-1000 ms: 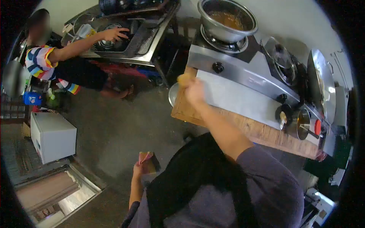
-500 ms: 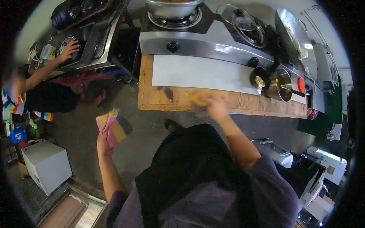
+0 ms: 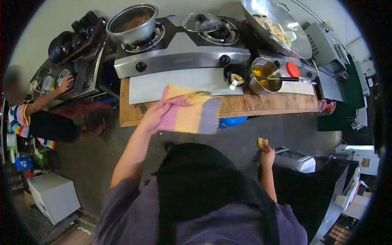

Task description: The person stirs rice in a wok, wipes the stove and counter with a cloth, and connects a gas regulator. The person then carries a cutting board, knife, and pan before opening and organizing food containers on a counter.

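Striped cloth [image 3: 191, 114], frame centre
Left hand [image 3: 152, 117] fingers pinch one end, seemingly so it spreads; right hand [image 3: 267, 155] fingers pinch yellow sponge [image 3: 261, 143]

A large metal pot [image 3: 138, 37] with brownish contents sits on the left burner of a two-knob steel stove [image 3: 183, 58] in a kitchen, with a glass lid [image 3: 203, 24] at the second burner and a wide wok [image 3: 301, 45] of food to the right. Below the stove's right end, a saucepan [image 3: 261, 87] of yellow liquid stands between a dark cup [image 3: 232, 68] and a red-lidded container [image 3: 292, 69]. At far left, a person [image 3: 18, 116] in a striped shirt extends an arm over a second cooking station [image 3: 83, 93], above a white box-shaped unit [image 3: 57, 196] on the floor.
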A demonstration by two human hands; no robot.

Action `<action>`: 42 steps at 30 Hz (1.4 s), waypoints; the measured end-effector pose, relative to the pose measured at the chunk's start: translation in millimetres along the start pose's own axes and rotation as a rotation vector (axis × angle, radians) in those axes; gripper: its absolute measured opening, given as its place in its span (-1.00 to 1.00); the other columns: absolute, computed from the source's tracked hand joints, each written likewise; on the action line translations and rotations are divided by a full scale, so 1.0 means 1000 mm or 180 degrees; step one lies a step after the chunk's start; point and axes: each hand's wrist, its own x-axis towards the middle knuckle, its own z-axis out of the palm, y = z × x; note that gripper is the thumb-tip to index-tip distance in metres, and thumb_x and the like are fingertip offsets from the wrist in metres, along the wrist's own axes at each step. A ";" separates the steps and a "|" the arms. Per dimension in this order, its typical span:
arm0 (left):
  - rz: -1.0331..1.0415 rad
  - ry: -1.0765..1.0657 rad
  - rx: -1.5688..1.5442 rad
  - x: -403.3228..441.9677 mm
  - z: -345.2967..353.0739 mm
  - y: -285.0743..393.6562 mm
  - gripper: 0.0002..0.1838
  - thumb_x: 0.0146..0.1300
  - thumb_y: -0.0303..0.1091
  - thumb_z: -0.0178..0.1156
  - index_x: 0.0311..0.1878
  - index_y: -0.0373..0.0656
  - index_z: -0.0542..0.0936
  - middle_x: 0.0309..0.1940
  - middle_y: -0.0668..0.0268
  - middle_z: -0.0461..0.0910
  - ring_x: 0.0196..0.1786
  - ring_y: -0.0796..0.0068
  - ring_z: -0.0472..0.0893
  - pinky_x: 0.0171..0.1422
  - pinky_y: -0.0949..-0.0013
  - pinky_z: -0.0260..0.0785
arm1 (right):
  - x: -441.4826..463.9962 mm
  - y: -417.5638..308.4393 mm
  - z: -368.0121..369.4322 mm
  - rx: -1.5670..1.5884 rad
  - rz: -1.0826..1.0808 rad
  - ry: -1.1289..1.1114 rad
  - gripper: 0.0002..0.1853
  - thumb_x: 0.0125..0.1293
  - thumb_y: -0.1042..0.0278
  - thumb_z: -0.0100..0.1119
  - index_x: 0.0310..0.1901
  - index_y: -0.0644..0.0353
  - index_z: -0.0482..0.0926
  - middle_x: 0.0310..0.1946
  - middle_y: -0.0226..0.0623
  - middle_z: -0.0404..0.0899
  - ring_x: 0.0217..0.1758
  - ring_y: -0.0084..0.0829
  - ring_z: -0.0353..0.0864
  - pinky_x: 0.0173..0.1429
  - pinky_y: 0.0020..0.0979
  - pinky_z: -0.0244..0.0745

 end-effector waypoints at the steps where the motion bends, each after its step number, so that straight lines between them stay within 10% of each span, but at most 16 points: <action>1: -0.0200 0.0098 -0.0017 0.023 0.003 -0.019 -0.57 0.45 -0.27 0.02 0.32 -0.18 0.38 0.06 0.26 0.57 0.00 0.48 0.58 0.10 0.40 0.44 | -0.006 0.010 0.006 0.0072 -0.0022 0.0016 -0.67 0.09 0.46 0.15 -0.05 0.20 0.60 -0.19 0.04 0.56 0.05 0.08 0.45 0.13 -0.09 0.41; 5: -0.0284 0.1241 0.1060 0.106 -0.007 -0.117 -0.73 0.41 -0.25 0.06 0.03 -0.20 0.55 -0.22 0.32 0.63 -0.28 0.44 0.58 -0.15 0.33 0.46 | -0.007 0.039 0.021 0.0039 -0.0335 -0.0470 -0.66 0.06 0.50 0.13 -0.07 0.21 0.61 -0.08 0.06 0.57 -0.03 0.07 0.50 0.12 -0.09 0.42; 8: 0.1265 0.1988 0.3329 0.102 -0.026 -0.151 -0.72 0.36 -0.23 0.10 -0.01 -0.21 0.56 -0.33 0.36 0.61 -0.34 0.48 0.57 -0.24 0.29 0.44 | -0.003 0.033 0.024 0.0244 -0.0530 -0.0871 -0.64 0.03 0.52 0.15 -0.06 0.19 0.62 -0.07 0.04 0.57 -0.06 0.05 0.52 0.11 -0.11 0.43; 17: -0.0856 -0.0853 0.3404 -0.042 -0.028 -0.121 -0.66 0.33 -0.14 0.14 0.03 -0.17 0.55 -0.33 0.33 0.61 -0.32 0.52 0.56 -0.19 0.35 0.43 | 0.007 -0.172 -0.007 0.1593 -0.1853 -0.1727 -0.68 0.13 0.56 0.14 -0.03 0.19 0.59 -0.20 -0.11 0.55 -0.19 -0.25 0.61 -0.11 -0.33 0.50; 27: -0.0721 0.0120 0.2681 -0.180 -0.116 -0.033 -0.63 0.36 -0.18 0.14 0.14 -0.15 0.50 -0.09 0.27 0.61 0.04 0.42 0.54 0.18 0.34 0.37 | -0.010 -0.448 0.186 0.0664 -0.2371 -0.0571 -0.59 0.10 0.37 0.22 0.05 0.06 0.52 -0.21 -0.08 0.55 -0.06 -0.02 0.50 -0.01 -0.13 0.42; 29: -0.0891 0.0492 0.2510 -0.202 -0.150 -0.022 -0.58 0.32 -0.17 0.18 0.18 -0.12 0.47 -0.10 0.23 0.60 -0.06 0.44 0.55 0.04 0.34 0.41 | -0.069 -0.482 0.240 0.0179 -0.2963 -0.1149 -0.69 0.12 0.49 0.13 -0.06 0.16 0.56 -0.16 -0.09 0.58 -0.05 -0.13 0.58 0.09 -0.18 0.46; 31: -0.0946 0.1030 0.3104 -0.222 -0.168 -0.010 -0.51 0.27 -0.18 0.23 0.23 -0.09 0.42 -0.05 0.18 0.57 -0.06 0.43 0.55 -0.01 0.33 0.43 | -0.116 -0.522 0.254 0.0925 -0.3602 -0.3498 -0.65 0.12 0.55 0.09 -0.01 0.17 0.55 -0.15 -0.15 0.62 -0.03 -0.25 0.61 0.11 -0.27 0.47; 35: -0.0069 0.1749 0.4286 -0.238 -0.187 0.028 -0.33 0.18 -0.24 0.32 0.34 -0.08 0.30 0.10 0.10 0.49 0.11 0.35 0.51 0.10 0.32 0.42 | -0.148 -0.570 0.192 0.2253 -0.3370 -0.4537 -0.54 0.09 0.66 0.01 0.07 0.15 0.53 -0.19 -0.31 0.62 -0.11 -0.46 0.61 0.03 -0.39 0.49; 39: 0.0936 0.1195 0.2347 -0.197 -0.193 0.053 -0.33 0.17 -0.33 0.33 0.32 -0.17 0.29 0.09 0.14 0.49 0.16 0.37 0.49 0.16 0.34 0.40 | -0.118 -0.584 0.124 0.2915 -0.2324 -0.4300 -0.76 0.33 0.51 0.05 0.02 0.25 0.50 -0.20 -0.40 0.59 -0.05 -0.57 0.55 0.08 -0.46 0.45; 42: 0.0835 0.1241 0.2100 -0.150 -0.207 0.054 -0.70 0.28 -0.39 0.22 0.03 -0.28 0.48 -0.23 0.31 0.56 -0.16 0.59 0.52 -0.08 0.49 0.39 | -0.089 -0.561 0.115 0.2875 -0.1826 -0.3910 -0.77 0.44 0.33 0.01 0.01 0.24 0.50 -0.17 -0.46 0.57 -0.05 -0.59 0.51 0.08 -0.49 0.42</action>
